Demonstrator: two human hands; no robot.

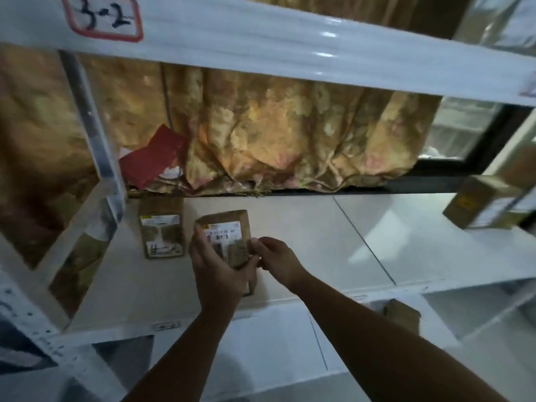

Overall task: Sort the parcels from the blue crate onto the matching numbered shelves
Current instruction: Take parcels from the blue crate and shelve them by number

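Hanging on the upper beam at far left, a red-bordered label (102, 18) reads 3-2. Below it, a brown parcel (161, 227) lies flat on the white shelf (319, 242), a red packet (152, 158) behind it against the patterned curtain (290, 134). Just right of that parcel, the left hand (216, 266) grips a second parcel (229, 236) over the shelf, while the right hand (275, 259) pinches its right edge. Farther right, a box (478, 201) stands tilted at the shelf's end.
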